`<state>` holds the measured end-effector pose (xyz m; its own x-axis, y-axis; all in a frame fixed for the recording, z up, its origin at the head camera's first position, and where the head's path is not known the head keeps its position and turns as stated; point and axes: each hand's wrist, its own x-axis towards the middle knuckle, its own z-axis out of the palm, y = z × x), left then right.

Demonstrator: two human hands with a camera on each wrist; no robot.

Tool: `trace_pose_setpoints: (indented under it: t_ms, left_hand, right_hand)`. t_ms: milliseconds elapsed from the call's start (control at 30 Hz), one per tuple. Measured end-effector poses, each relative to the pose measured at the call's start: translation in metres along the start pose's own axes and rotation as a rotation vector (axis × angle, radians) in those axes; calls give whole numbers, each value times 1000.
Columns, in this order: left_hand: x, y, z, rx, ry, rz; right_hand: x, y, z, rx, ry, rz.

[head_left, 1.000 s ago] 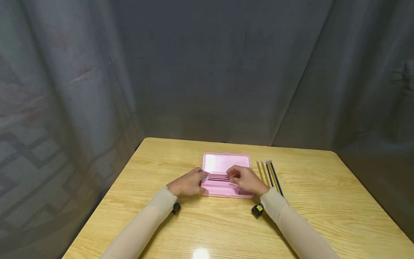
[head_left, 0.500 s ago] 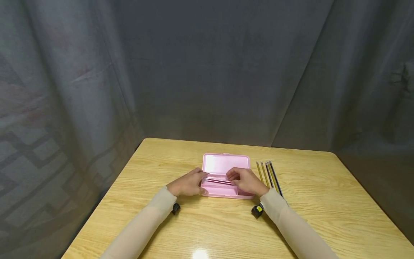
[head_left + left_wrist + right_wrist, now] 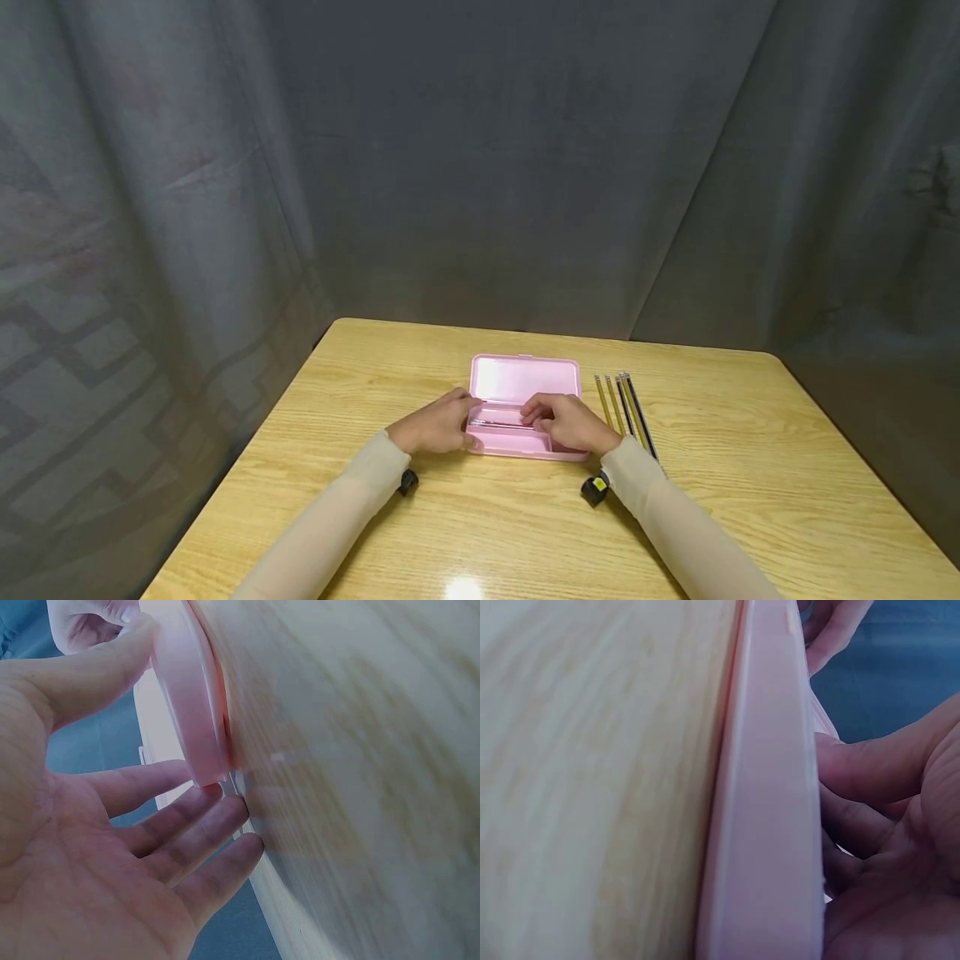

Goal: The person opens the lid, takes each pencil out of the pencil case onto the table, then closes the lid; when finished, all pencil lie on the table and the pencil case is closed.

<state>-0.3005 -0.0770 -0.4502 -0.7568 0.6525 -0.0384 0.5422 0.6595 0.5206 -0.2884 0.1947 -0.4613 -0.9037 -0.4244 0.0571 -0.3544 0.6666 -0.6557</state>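
Observation:
A pink pencil case (image 3: pixel 517 454) lies on the table with its lid (image 3: pixel 517 379) raised at the back. Dark red pencils (image 3: pixel 498 425) lie lengthwise inside, along the near side of its long compartment. My left hand (image 3: pixel 442 421) holds the case's left end, thumb at the front wall and index finger farther back; the other fingers (image 3: pixel 202 859) spread beside the end. My right hand (image 3: pixel 566 419) reaches in over the right part, fingers bent, thumb by the pencils' right ends. In the right wrist view the front wall (image 3: pixel 769 787) hides its fingertips, so I cannot tell whether they pinch a pencil.
To the right of the case, several yellow and dark-striped pencils (image 3: pixel 633 408) lie side by side on the wooden table (image 3: pixel 750 450), partly behind my right wrist. Grey curtains (image 3: pixel 480 167) hang beyond the table's far edge and along its sides.
The dark red pencils have shifted from the back of the compartment to its near side, right ends first, then left. My right hand has moved slightly lower and leftward; my left hand stays put.

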Motion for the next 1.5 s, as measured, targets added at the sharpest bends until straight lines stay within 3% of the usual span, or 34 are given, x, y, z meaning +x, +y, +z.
trace_pose_setpoints:
  t_ms: [300,700,1100,1267,1500]
  left_hand:
    - [1,-1,0,12,16,11]
    - [1,-1,1,38,11,-5]
    - [2,0,1,27,10,-6]
    - [1,-1,1,-2,10,-8]
    - [0,1,1,4,10,-35]
  right_hand:
    - [0,3,-3,40,-38,-31]
    - [-1,0,2,13,25,-13]
    - [-1,-1,1,31,25,-20]
    - [-1,1,-5,42,38,-20]
    - [-3,3,-21,136,38,1]
